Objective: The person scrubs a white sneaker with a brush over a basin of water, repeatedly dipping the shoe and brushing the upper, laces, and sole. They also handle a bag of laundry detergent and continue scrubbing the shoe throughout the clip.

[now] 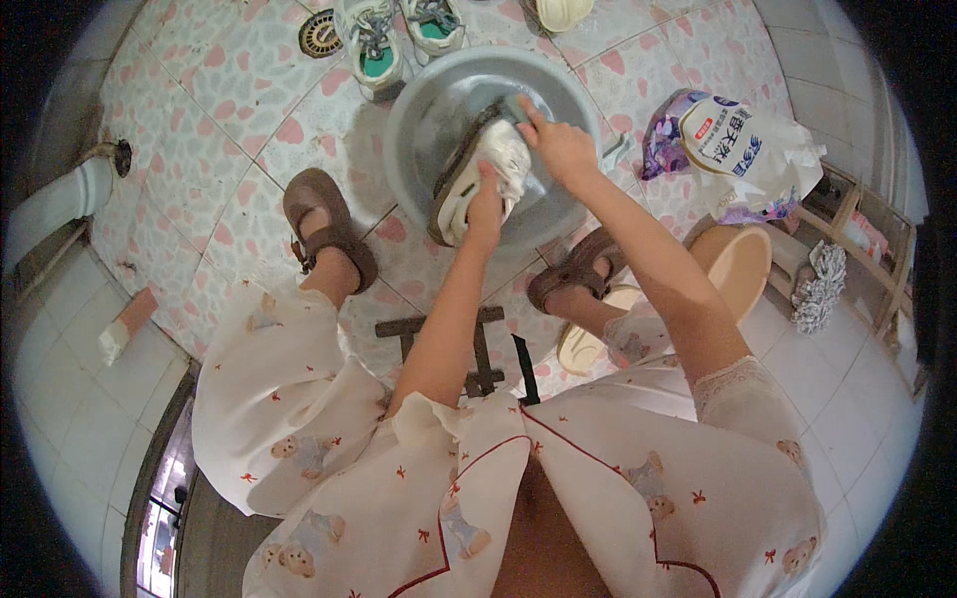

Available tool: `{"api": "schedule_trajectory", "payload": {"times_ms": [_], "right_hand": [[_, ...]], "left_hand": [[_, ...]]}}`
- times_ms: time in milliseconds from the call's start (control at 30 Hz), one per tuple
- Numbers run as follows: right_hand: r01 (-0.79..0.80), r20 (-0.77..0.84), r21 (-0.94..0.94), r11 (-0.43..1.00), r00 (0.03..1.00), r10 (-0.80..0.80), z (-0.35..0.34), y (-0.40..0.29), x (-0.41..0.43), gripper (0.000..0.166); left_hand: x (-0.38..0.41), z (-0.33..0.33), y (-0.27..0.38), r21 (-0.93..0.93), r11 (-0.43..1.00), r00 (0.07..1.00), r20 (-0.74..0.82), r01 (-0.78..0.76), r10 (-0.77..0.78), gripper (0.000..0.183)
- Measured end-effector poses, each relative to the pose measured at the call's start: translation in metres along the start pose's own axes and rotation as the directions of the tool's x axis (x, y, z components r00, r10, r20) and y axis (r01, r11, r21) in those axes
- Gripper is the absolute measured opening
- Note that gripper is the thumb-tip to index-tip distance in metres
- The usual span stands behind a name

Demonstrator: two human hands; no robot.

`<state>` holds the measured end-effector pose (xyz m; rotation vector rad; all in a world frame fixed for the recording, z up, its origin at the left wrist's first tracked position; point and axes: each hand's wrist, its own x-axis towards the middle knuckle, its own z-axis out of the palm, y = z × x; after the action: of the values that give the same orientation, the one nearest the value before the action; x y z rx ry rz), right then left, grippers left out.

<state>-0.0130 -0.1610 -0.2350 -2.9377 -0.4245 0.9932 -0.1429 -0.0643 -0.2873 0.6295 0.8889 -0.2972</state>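
Observation:
My left hand grips a white shoe with a dark sole by its opening, over a grey plastic basin. The shoe lies tilted on its side, toe pointing away from me, and its upper looks wet. In my right hand is a greenish-grey brush, its head against the toe end of the shoe. Motion blurs the brush, and its bristles cannot be made out. Some liquid shows at the bottom of the basin.
Beyond the basin stand a pair of laced sneakers and a round floor drain. On the right are a white and purple plastic bag, an orange basin and a rack. A drainpipe enters at left.

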Motion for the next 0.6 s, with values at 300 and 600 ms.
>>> {"api": "schedule_trajectory", "payload": {"times_ms": [300,600], "right_hand": [[0.155,-0.108,0.073,0.985,0.983,-0.147,0.005,0.009,-0.004,0.05],[0.032,-0.184,0.126,0.991,0.983,-0.008,0.024,0.016,-0.009,0.05]], "left_hand": [[-0.023,0.016,0.028,0.801,0.598,0.995,-0.071,0.017,0.067,0.083],[0.012,-0.014,0.009,0.676,0.716,0.985,-0.112,0.174,-0.133,0.083]]}}
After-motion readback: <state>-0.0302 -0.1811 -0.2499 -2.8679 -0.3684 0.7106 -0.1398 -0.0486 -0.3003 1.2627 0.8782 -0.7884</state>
